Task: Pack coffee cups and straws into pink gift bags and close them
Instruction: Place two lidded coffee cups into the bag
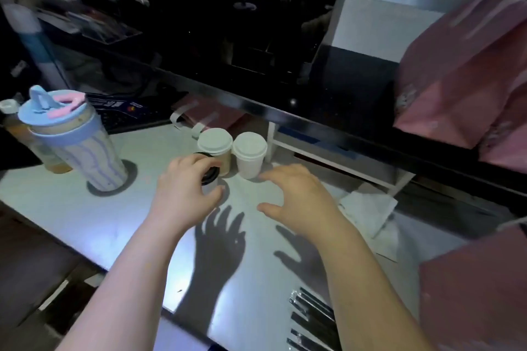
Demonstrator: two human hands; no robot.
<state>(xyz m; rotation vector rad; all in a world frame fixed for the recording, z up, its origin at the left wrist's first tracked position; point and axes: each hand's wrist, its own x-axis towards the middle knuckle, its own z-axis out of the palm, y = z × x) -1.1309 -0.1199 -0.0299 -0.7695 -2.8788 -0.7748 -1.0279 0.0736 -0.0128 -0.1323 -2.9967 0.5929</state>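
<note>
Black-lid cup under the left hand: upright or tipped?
Upright. The black-lid cup stands on the table, lid on top, left hand gripping it.

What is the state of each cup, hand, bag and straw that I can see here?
Black-lidded cup: upright, lid on, gripped by the left hand.
Tan cup: upright, white lid on, untouched.
White cup: upright, lid on, beside the tan cup.
Left hand: curled round the black-lidded cup.
Right hand: open, holds nothing.
Straws: wrapped, lying on the table.
Tumbler: upright, lid on.
Pink bag: blurred, cannot tell.
</note>
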